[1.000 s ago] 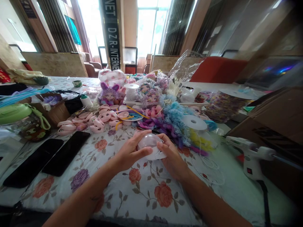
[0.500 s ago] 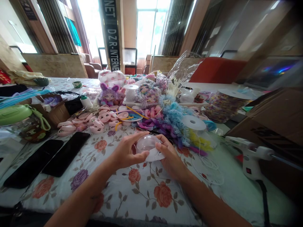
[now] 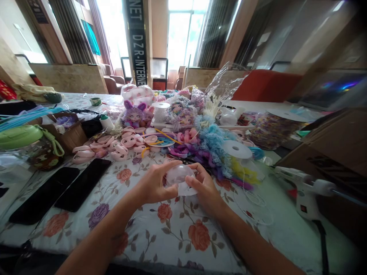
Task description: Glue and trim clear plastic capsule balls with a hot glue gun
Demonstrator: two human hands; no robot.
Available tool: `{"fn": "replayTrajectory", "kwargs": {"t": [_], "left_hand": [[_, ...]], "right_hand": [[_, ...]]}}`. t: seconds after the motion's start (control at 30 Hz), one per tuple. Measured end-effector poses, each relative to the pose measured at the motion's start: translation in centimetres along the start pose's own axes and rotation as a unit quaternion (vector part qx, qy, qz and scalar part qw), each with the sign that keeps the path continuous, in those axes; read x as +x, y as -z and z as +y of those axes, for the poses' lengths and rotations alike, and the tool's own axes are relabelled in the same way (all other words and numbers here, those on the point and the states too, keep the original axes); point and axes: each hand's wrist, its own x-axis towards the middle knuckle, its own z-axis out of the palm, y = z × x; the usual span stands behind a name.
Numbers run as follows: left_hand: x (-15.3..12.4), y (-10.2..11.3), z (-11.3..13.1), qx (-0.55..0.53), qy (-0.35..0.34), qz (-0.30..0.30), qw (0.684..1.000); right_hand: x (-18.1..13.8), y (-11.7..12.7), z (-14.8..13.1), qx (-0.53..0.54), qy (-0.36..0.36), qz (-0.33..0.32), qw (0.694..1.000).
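Note:
Between my two hands is a translucent white plastic dome (image 3: 180, 175) with a pale rim along its lower side. My left hand (image 3: 156, 181) grips it from the left, thumb at the front and fingers over the back. From the right, my right hand (image 3: 205, 187) pinches its edge with the thumb on top. The dome is above the floral tablecloth (image 3: 143, 236). Behind it lie pink doll face pieces (image 3: 129, 141), purple yarn (image 3: 186, 151), fluffy blue yarn (image 3: 213, 139) and a white spool (image 3: 236, 149).
Two black phones (image 3: 83, 185) lie at the left, near a green-lidded jar (image 3: 40, 149). A glue gun (image 3: 306, 191) stands at the right beside a cardboard box (image 3: 329, 152). Furry dolls (image 3: 134, 114) and a ribbon reel (image 3: 269, 130) are farther back.
Both hands still hold the dome, which has tilted slightly, with less of its pale rim showing at the right. The whole view has shifted a little.

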Motion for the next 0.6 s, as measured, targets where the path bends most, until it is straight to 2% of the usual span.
{"fn": "replayTrajectory", "kwargs": {"t": [0.2, 0.43, 0.6], "left_hand": [[0.1, 0.1, 0.1, 0.004, -0.004, 0.013, 1.0], [0.3, 0.1, -0.7, -0.112, -0.015, 0.037, 0.993], [0.5, -0.4, -0.2, -0.129, -0.023, 0.057, 0.99]], "right_hand": [[0.1, -0.2, 0.0, 0.018, 0.001, 0.007, 1.0], [-0.2, -0.7, -1.2, 0.067, -0.003, 0.01, 0.998], [-0.4, -1.0, -1.8, 0.079, -0.006, 0.036, 0.996]]}}
